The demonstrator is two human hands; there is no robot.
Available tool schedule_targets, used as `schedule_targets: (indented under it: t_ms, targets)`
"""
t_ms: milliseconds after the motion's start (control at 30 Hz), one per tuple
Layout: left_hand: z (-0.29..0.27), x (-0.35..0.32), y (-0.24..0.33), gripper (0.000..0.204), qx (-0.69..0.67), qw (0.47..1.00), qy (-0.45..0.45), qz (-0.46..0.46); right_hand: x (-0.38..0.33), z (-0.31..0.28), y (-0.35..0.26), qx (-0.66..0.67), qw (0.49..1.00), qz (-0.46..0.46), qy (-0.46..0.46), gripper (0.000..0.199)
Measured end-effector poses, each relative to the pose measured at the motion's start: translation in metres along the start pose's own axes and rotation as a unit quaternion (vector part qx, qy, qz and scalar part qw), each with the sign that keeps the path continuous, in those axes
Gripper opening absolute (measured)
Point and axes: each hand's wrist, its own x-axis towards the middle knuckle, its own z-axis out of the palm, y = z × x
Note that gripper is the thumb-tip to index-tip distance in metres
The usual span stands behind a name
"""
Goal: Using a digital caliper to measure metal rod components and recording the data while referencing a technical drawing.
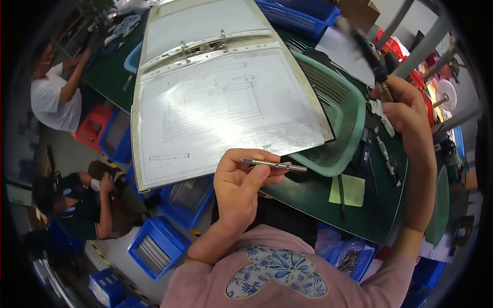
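A slim, stepped metal rod (292, 167) lies across the fingers of my left hand (237, 187), pinched between thumb and fingers. It sits just in front of the lower edge of an open ring binder (205, 108), whose plastic-sleeved page carries a technical drawing of a long part. On the right, my right hand (408, 105) is raised and closed around a dark, elongated tool (368, 51). Motion smears that tool, so its exact kind cannot be made out. Below the right hand, a silver and black measuring instrument (387, 160) rests on the green table.
A green plastic basket (354, 123) stands partly under the binder. A yellow note (355, 191) with a thin dark rod lies near the table's front edge. Blue bins (159, 246) of metal rods are on the floor at left. Two people (56, 97) work on the left side.
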Motion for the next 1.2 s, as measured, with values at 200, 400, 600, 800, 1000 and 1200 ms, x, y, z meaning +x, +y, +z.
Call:
schedule_targets:
  t_ms: [200,400,600,800,1000,1200]
  targets:
    - [0.002,-0.008,-0.013,0.015,-0.006,1.000,-0.015,-0.004,-0.021,0.009,0.015,-0.149,0.985,-0.055,0.071,0.039]
    - [0.008,-0.005,-0.022,0.015,-0.011,0.998,-0.043,-0.037,-0.041,0.008,0.020,-0.327,0.931,-0.133,0.093,0.036]
    - [0.013,-0.005,-0.029,0.014,-0.014,0.998,-0.047,-0.046,-0.052,0.024,0.007,-0.332,0.903,-0.236,0.139,0.059]
    - [0.019,-0.008,-0.031,0.013,-0.002,0.996,-0.049,-0.077,-0.051,0.010,0.017,-0.429,0.818,-0.337,0.181,0.074]
    - [0.018,-0.009,-0.034,0.012,-0.020,0.995,-0.064,-0.070,-0.060,0.015,0.032,-0.440,0.828,-0.307,0.165,0.052]
    - [0.020,-0.007,-0.031,0.019,-0.005,0.994,-0.071,-0.079,-0.064,0.018,0.037,-0.409,0.862,-0.284,0.097,0.057]
